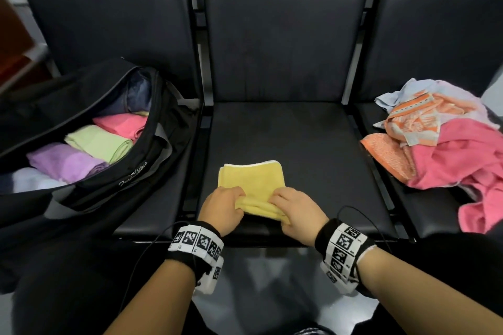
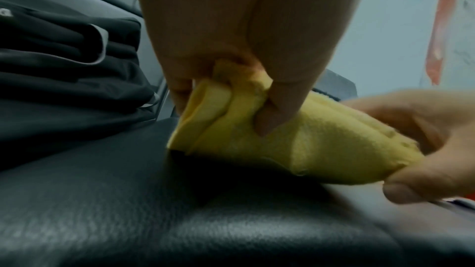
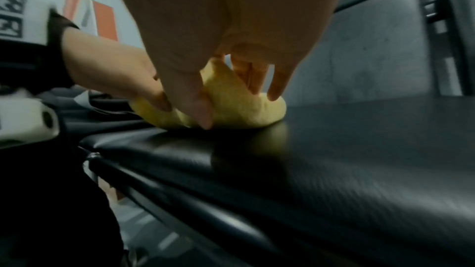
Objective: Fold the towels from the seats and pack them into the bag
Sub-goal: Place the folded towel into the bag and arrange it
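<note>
A folded yellow towel (image 1: 251,178) lies on the middle black seat (image 1: 285,139), its near edge rolled up. My left hand (image 1: 226,202) grips the left end of that roll, fingers curled round it. My right hand (image 1: 292,209) grips the right end the same way. In the left wrist view the yellow towel (image 2: 295,139) is pinched by my left hand (image 2: 231,88) above, and my right hand (image 2: 416,149) holds its far end. The right wrist view has my right hand (image 3: 231,92) curled over the yellow towel (image 3: 231,109).
An open black bag (image 1: 141,171) lies on the left seat and holds rolled purple (image 1: 65,162), green (image 1: 100,144) and pink (image 1: 122,125) towels. A loose heap of pink, orange and pale blue towels (image 1: 441,141) covers the right seat. Metal armrest bars separate the seats.
</note>
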A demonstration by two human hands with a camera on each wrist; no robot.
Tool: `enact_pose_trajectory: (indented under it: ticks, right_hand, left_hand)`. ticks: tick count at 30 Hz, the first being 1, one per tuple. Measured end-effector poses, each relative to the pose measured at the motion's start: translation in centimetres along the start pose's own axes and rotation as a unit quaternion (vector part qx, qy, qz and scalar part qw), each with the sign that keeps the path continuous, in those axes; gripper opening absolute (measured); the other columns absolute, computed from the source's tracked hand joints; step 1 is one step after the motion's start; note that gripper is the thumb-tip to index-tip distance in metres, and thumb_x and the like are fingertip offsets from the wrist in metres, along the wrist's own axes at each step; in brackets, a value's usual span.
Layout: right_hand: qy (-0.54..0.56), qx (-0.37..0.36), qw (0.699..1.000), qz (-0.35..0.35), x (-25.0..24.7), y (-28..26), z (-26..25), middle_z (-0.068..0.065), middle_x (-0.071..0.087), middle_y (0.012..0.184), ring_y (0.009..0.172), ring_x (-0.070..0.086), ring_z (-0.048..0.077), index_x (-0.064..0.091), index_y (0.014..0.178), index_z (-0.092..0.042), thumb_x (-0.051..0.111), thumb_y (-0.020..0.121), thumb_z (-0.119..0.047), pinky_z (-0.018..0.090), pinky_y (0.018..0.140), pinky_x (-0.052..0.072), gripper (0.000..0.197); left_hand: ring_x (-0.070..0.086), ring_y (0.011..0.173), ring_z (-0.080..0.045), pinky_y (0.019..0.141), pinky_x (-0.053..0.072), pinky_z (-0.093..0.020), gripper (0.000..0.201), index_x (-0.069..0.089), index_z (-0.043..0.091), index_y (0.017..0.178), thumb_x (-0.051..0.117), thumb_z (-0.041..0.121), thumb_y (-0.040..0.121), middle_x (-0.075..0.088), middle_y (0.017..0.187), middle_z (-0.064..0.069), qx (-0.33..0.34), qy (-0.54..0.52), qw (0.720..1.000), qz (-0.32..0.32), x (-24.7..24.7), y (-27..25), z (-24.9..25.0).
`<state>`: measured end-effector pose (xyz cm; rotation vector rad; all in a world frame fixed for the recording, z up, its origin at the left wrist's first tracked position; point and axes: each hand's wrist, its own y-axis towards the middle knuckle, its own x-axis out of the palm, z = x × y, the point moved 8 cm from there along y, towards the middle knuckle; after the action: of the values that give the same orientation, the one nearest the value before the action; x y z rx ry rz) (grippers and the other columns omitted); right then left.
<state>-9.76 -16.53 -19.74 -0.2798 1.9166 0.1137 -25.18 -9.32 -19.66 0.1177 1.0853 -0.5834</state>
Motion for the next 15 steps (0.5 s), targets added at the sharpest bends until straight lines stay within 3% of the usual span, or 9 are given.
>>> enact_pose_trajectory:
  ticks: [3, 5, 8, 12, 15]
  right_hand:
    - [0.071, 0.062, 0.995, 0.017, 0.2, -0.2, 2.1, 0.001, 0.065, 0.120, 0.112, 0.060, 0.023, 0.064, 0.120, -0.016, 0.061, 0.084, -0.014, 0.036, 0.099, 0.046, 0.036]
    - [0.159, 0.105, 0.980, 0.051, -0.4, -0.2, 3.2, -0.004, 0.069, 0.102, 0.095, 0.064, 0.016, 0.063, 0.111, -0.024, 0.060, 0.087, -0.018, 0.035, 0.087, 0.051, 0.024]
    - [0.250, 0.151, 0.951, 0.104, -1.3, -0.1, 4.6, -0.011, 0.067, 0.089, 0.082, 0.061, 0.002, 0.058, 0.103, -0.031, 0.061, 0.091, -0.022, 0.020, 0.072, 0.048, 0.016]
    - [0.278, 0.198, 0.931, 0.127, -1.5, -0.1, 6.3, -0.012, 0.065, 0.088, 0.083, 0.058, -0.002, 0.059, 0.104, -0.029, 0.064, 0.092, -0.027, 0.016, 0.068, 0.040, 0.013]
    - [0.287, 0.214, 0.923, 0.142, -1.6, -0.1, 7.1, -0.012, 0.064, 0.087, 0.085, 0.057, 0.000, 0.060, 0.103, -0.028, 0.066, 0.092, -0.029, 0.016, 0.069, 0.039, 0.013]
  left_hand:
    - [0.055, 0.102, -0.021, 0.098, 0.046, -0.034, 0.033, 0.068, 0.028, 0.109, 0.065, 0.019, 0.078, 0.057, 0.104, 0.000, -0.011, -0.040, 0.999, -0.001, -0.2, 0.1, -1.0]
    - [0.057, 0.092, -0.018, 0.084, 0.048, -0.027, 0.029, 0.064, 0.030, 0.102, 0.067, 0.018, 0.076, 0.058, 0.099, 0.002, -0.026, -0.086, 0.996, -0.011, -0.4, 0.2, -1.8]
    - [0.054, 0.066, -0.009, 0.056, 0.041, -0.018, 0.019, 0.059, 0.025, 0.085, 0.069, 0.013, 0.074, 0.061, 0.078, 0.007, -0.051, -0.176, 0.983, 0.013, -0.9, 0.5, -2.7]
    - [0.055, 0.062, -0.004, 0.056, 0.042, -0.016, 0.011, 0.063, 0.015, 0.080, 0.072, 0.013, 0.085, 0.061, 0.068, 0.010, -0.085, -0.298, 0.950, 0.034, -0.5, 0.9, -3.5]
    - [0.056, 0.063, -0.004, 0.056, 0.042, -0.014, 0.014, 0.063, 0.015, 0.080, 0.071, 0.019, 0.090, 0.061, 0.069, 0.009, -0.084, -0.307, 0.947, 0.047, -0.2, 1.2, -3.6]
